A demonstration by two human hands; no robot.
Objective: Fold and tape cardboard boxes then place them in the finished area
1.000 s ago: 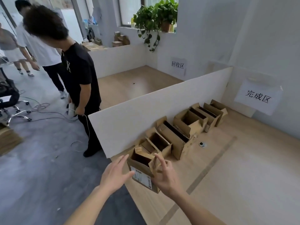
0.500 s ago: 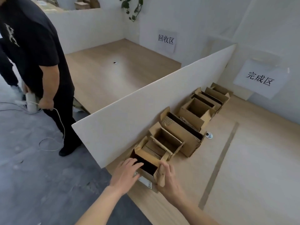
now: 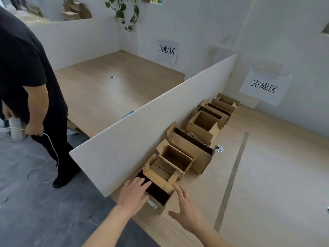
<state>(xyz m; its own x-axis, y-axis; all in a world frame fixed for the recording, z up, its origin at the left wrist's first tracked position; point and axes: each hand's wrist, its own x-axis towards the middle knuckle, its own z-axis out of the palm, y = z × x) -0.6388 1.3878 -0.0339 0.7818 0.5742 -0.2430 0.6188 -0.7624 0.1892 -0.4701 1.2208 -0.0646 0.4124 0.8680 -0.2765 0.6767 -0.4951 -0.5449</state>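
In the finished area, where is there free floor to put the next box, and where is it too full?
Free: the wide wooden floor right of the box row, on both sides of the dark floor strip. Crowded: along the white divider, where boxes stand close together up to the newest box between the left hand and right hand.

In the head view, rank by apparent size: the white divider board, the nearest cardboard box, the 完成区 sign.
1. White divider board, by far the largest.
2. 完成区 sign and nearest cardboard box look alike; the box sits much closer to the camera, so no ranking.
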